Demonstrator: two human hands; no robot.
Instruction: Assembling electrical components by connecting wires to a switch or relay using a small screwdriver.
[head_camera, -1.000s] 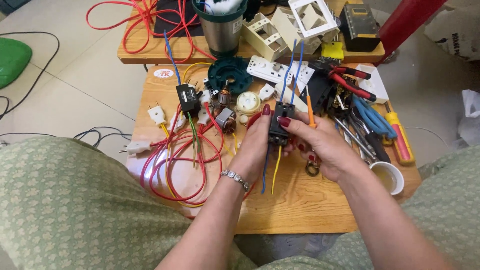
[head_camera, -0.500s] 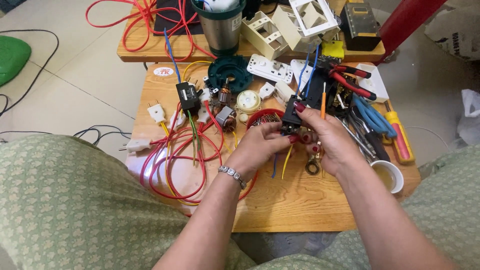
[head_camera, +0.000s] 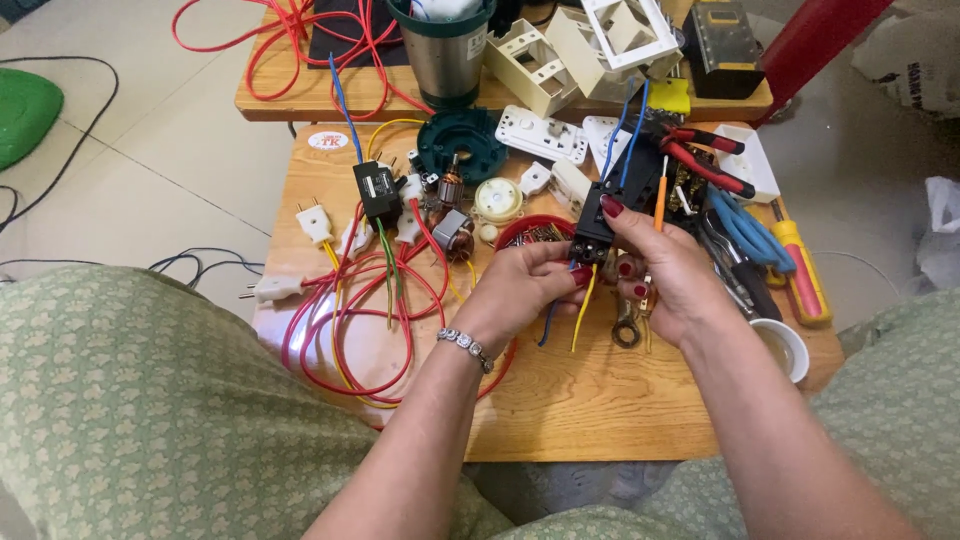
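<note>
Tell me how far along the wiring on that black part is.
Done: blue wires rise from the black component, and yellow and blue leads hang beneath. In hand: the right hand holds it from above, and the left hand pinches its lower edge. Left: the second black module and white plugs lie untouched.

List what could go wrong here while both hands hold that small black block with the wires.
1. The left hand and right hand hold the black block above a crowded table; if dropped, it could land among the pliers and other tools.
2. Its yellow wire and blue wire dangle loose and might snag the red wire loops.
3. The white cup sits at the table edge by the right wrist; a nudge could tip it.
</note>
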